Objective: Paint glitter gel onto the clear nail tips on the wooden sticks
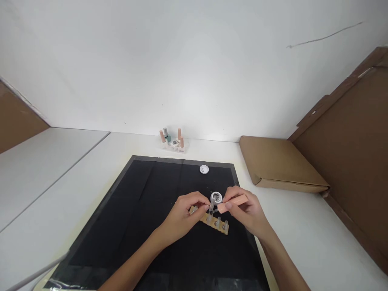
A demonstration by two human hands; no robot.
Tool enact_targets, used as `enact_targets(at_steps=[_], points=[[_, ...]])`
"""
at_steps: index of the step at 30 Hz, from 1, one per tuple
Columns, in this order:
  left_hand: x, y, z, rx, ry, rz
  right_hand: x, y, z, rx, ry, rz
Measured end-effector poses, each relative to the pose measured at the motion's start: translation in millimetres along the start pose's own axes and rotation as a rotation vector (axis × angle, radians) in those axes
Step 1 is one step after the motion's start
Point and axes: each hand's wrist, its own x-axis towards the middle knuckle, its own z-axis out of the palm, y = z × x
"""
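Note:
My right hand point(244, 208) is closed around a peach nail polish brush point(233, 203), its dark tip pointing left. My left hand point(189, 210) pinches a small clear piece point(212, 204), perhaps a nail tip, and the brush tip is close to or touching it. Beneath my fingers lies a tan strip point(214, 224) with several clear upright pieces on it, partly hidden by my left hand. A small white jar point(216, 197) with silvery flakes inside stands just behind, between my hands. Its likely lid, a white round cap point(204, 169), lies farther back.
A black mat point(145, 218) covers the white table point(87, 178). At the back, a clear holder point(174, 147) bears several peach-capped items and a green one. A flat cardboard box point(279, 161) lies at right, beside an upright brown cardboard panel point(348, 133).

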Motion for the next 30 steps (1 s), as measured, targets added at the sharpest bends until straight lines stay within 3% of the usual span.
enact_targets(at_steps=[7, 11, 18, 30], points=[[-2.5, -0.9, -1.3, 0.031, -0.012, 0.061, 4.4, 1.5, 2.2, -0.11, 0.133, 0.105], [-2.5, -1.6, -1.3, 0.048, -0.004, 0.043, 3.5, 2.6, 0.0, -0.086, 0.215, 0.074], [-1.8, 2.8, -1.7, 0.094, -0.002, 0.043, 1.5, -2.4, 0.5, -0.059, 0.019, 0.035], [-2.7, 0.5, 0.1, 0.143, -0.009, 0.093, 1.7, 1.4, 0.7, -0.134, 0.179, 0.066]])
